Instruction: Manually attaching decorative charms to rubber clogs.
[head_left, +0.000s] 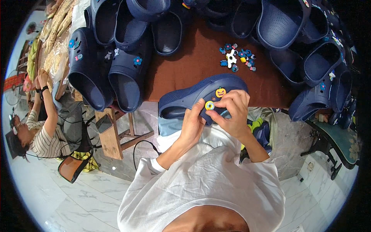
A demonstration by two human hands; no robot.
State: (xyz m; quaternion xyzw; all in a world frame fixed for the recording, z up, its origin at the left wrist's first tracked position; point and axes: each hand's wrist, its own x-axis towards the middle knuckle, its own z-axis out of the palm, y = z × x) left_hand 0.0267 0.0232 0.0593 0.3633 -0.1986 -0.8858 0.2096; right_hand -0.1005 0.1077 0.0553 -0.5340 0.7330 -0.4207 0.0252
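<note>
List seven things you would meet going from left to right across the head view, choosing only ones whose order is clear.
Person in a striped shirt, wooden stool, wearer's left hand, yellow-rimmed round charm, orange pumpkin charm, loose white charm, green-topped stand.

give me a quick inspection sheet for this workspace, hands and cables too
Surface: brown tabletop, partly hidden by footwear
Job's things: held navy clog, bearing a pumpkin charm and a yellow ring charm
Clutter: loose charms in a pile; other navy clogs crowd both sides
Hands: left hand holds the clog; right hand has thumb and forefinger on the ring charm
Cables: dark cable loops near a wooden stool
Surroundings: co-worker at left; tiled floor
</note>
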